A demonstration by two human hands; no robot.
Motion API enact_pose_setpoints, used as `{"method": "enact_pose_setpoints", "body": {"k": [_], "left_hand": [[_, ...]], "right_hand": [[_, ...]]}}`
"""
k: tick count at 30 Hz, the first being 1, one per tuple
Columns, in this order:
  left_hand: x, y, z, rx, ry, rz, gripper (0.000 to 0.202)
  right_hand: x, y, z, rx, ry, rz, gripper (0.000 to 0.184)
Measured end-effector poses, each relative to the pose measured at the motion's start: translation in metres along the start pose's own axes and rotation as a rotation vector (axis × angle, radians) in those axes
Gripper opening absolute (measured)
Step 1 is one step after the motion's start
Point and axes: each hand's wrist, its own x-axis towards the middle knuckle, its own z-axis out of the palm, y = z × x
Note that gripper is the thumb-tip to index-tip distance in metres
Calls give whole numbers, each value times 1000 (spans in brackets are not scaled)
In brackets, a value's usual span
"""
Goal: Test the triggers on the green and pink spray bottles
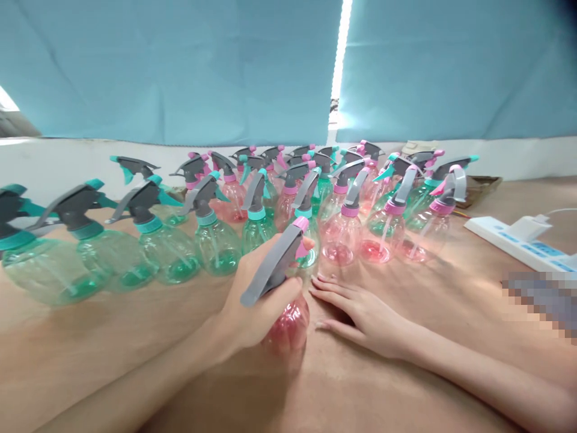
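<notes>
My left hand (252, 300) is wrapped round the neck of a pink spray bottle (288, 325) with a grey trigger (270, 267) and pink nozzle, standing on the brown table (148, 337). My right hand (356, 304) lies flat on the table just right of that bottle, fingers stretched out toward it, holding nothing. Right behind the held bottle stand several more spray bottles.
Green bottles (171, 246) with teal-and-grey heads fill the left, pink ones (378, 234) the right, several rows deep to the white ledge. A white power strip (518, 243) with a plug lies at the right. Blue curtains (180, 66) hang behind.
</notes>
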Motion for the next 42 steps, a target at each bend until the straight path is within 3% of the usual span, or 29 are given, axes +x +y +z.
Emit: {"method": "enact_pose_setpoints", "body": {"k": [4,8,10,15,29,33,37,42], "left_hand": [[-1,-2,3,-22,-11,15,2],[0,-2,3,-30,-25,-1,13],[1,-2,3,-35,-24,2,22],[2,-2,3,-28,-2,0,9],[3,1,4,-72,4,-44,6],[2,0,4,-101,-15,-75,30],[1,0,5,-68,18,-43,17],[2,1,5,-74,23,-45,15]], "right_hand": [[-1,-1,3,-67,69,19,52],[-3,-3,7,-170,176,96,49],[-4,-3,8,-190,172,98,50],[-5,-1,8,-143,180,83,49],[-7,1,7,-117,153,68,52],[-8,2,6,-110,136,62,53],[-8,3,1,-104,96,55,57],[-8,5,-3,-80,53,48,60]]}}
